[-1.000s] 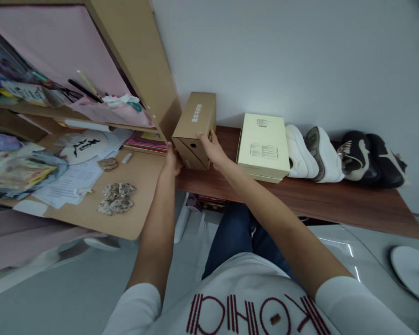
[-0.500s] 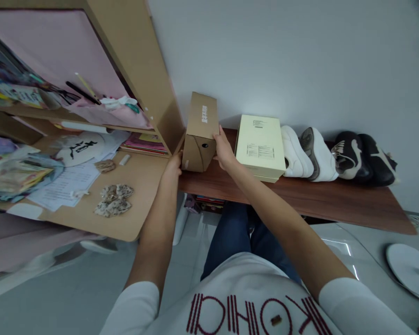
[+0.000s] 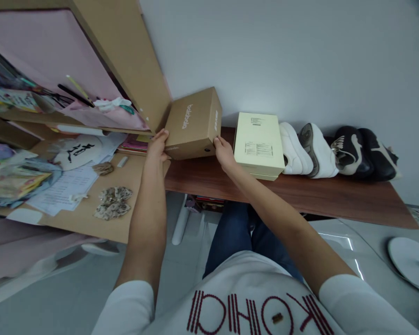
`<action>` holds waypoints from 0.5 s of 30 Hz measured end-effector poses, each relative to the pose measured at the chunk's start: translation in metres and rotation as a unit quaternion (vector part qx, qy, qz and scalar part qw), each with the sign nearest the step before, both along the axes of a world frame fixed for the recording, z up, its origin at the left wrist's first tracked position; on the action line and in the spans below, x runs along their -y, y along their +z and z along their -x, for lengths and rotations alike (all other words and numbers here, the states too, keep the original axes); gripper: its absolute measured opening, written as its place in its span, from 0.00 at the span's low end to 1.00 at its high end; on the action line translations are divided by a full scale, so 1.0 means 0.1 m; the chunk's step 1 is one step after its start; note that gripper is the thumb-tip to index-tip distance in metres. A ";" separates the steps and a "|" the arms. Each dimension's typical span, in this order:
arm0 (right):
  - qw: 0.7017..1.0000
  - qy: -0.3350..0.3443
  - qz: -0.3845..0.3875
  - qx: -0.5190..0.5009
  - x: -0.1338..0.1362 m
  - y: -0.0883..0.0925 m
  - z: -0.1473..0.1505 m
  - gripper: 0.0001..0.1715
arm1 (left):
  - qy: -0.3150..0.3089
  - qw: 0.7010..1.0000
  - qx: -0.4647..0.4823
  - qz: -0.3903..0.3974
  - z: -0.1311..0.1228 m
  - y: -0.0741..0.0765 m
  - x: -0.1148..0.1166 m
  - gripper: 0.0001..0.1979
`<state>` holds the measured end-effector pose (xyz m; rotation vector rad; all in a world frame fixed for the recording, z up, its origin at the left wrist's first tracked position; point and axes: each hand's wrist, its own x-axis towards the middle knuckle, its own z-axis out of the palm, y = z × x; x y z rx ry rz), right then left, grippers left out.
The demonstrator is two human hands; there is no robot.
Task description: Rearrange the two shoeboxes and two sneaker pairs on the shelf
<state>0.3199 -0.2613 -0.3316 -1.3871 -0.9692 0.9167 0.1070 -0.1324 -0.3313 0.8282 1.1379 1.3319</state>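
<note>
We hold a brown cardboard shoebox (image 3: 190,130) between two hands.
Our left hand (image 3: 157,145) and right hand (image 3: 224,152), apart, clamp its opposite sides at the left end of a reddish-brown wooden shelf (image 3: 352,200), left of a cream shoebox (image 3: 258,135).

Pair of white sneakers (image 3: 323,156) beside pair of black-and-cream shoes (image 3: 379,156), on reddish-brown wooden board (image 3: 335,195). Tan wooden desk (image 3: 77,218) at left: mottled fabric scrunchies (image 3: 113,210), white printed papers (image 3: 71,182). Flat round white object (image 3: 410,258), far right.
</note>
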 end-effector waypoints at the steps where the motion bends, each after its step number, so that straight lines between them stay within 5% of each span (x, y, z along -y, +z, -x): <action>1: 1.000 0.001 -0.003 0.005 0.01 -0.02 0.01 0.36 | 0.006 1.000 -0.006 -0.005 0.00 0.01 0.00 0.21; 9: 0.998 -0.005 0.068 -0.014 0.07 -0.21 0.10 0.51 | -0.011 0.999 -0.037 0.000 -0.04 -0.03 0.06 0.20; 15: 0.996 -0.012 0.086 -0.034 0.05 -0.37 0.14 0.41 | -0.004 0.998 -0.059 0.008 -0.11 -0.13 0.07 0.19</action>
